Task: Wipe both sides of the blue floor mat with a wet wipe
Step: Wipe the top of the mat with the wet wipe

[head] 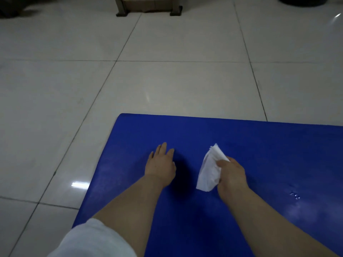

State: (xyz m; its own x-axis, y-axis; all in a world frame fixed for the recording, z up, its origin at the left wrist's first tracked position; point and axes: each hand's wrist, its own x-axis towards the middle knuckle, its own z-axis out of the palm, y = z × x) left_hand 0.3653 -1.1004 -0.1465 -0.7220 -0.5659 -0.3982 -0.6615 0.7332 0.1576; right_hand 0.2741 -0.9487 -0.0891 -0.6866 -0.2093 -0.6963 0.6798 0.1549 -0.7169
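The blue floor mat (259, 145) lies flat on the tiled floor and fills the lower right of the view. My left hand (161, 165) is over the mat near its left part, palm down, fingers stretched out, nothing in it. My right hand (232, 175) is to its right, above the mat, closed on a crumpled white wet wipe (210, 169) that sticks out to the left and upward from the fingers. A small scuffed spot (295, 195) shows on the mat at the right.
White glossy floor tiles (167, 80) with dark grout lines surround the mat at the left and beyond it. Furniture feet and a low frame (148, 10) stand at the far top centre. A dark round object (304, 1) sits at the top right corner.
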